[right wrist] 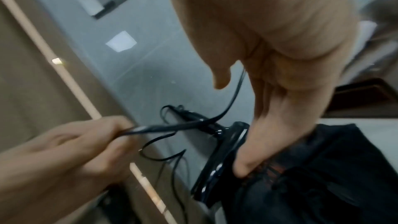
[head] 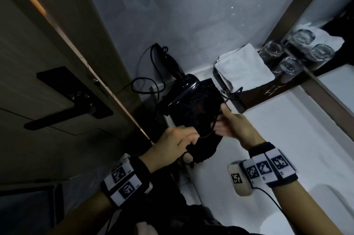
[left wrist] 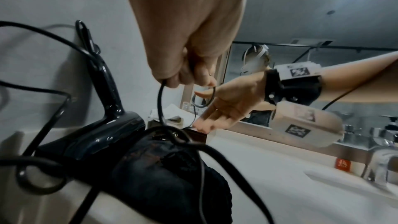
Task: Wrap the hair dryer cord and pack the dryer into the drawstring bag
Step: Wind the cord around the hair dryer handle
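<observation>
Pinching a thin black drawstring (left wrist: 160,101) between curled fingers, the left hand (head: 173,143) hovers at the near left edge of the dark drawstring bag of black fabric (head: 201,119). To its right the right hand (head: 232,124) is spread wide, its fingers straight and its thumb raised, with its fingertips (left wrist: 201,126) at the bag's right side; a loop of the drawstring hangs across its palm, and I cannot tell whether it grips anything. The bag lies on the white counter (head: 268,135), and its mouth points far, toward the wall.

A glossy black hair dryer (head: 184,89) lies against the bag's far left side, with its barrel resting on the fabric and its handle leaning up toward the grey wall (head: 172,14). Its black power cord (head: 145,85) is unwrapped; it sprawls in loose loops to the left of the dryer, between the dryer and the brown wooden door frame (head: 76,43).

Far right of the bag a folded white towel (head: 243,66) lies on a dark tray (head: 283,85), with clear upturned drinking glasses (head: 272,51) just beside the towel. A mirror with a brown frame (head: 298,5) runs along the right side of the counter and reflects the glasses.
</observation>
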Demonstrator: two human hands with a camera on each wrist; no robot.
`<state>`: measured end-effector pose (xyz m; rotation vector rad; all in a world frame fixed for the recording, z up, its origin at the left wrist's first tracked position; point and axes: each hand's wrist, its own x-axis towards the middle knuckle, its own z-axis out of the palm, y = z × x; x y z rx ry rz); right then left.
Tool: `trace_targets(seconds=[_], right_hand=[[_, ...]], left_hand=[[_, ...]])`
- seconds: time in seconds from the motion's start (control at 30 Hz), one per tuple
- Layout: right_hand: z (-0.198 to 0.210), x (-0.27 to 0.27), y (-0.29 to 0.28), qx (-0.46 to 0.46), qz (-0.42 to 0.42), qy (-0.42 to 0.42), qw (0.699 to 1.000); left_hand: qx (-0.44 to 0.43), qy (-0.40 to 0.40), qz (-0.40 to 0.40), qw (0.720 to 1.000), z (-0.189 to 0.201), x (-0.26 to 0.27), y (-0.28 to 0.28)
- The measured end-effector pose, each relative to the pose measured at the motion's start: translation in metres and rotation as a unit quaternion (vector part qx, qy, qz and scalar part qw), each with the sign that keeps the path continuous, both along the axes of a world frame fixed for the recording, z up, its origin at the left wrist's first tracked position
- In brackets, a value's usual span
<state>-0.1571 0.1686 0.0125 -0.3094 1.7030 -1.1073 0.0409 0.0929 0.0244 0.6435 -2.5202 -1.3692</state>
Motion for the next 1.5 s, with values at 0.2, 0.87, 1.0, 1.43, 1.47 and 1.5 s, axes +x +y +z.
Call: trace_targets(seconds=[0.2,0.87,1.0,1.43,1.47,1.5], right_hand=[[0.025,0.033,0.004,-0.055,0.082,-0.079,0.992],[0.053,0.004,-0.003,-0.230,-0.228,-0.308,0.895],[0.045,0.011,0.000,-0.204,-0.198,-0.332,0.899],[0.048,0.067,0.010,-0.310,0.226,-0.098,0.918],[0.052,0.069,0.007,-0.311,0.237,-0.084,0.917],[0.054,0.070,0.004,-0.309,0.231,-0.078,0.919]], left_hand=[[-0.066,0.019,-0.028,0.997,0.010,-0.005,0.015],[0.332,0.055,0.049,0.941,0.008,0.030,-0.020],[0.232,0.081,0.090,0.965,0.028,0.025,-0.016],[0.100,0.096,0.115,0.984,0.058,0.025,-0.020],[0.081,0.092,0.115,0.986,0.060,0.026,-0.021],[0.059,0.085,0.112,0.988,0.061,0.027,-0.020]])
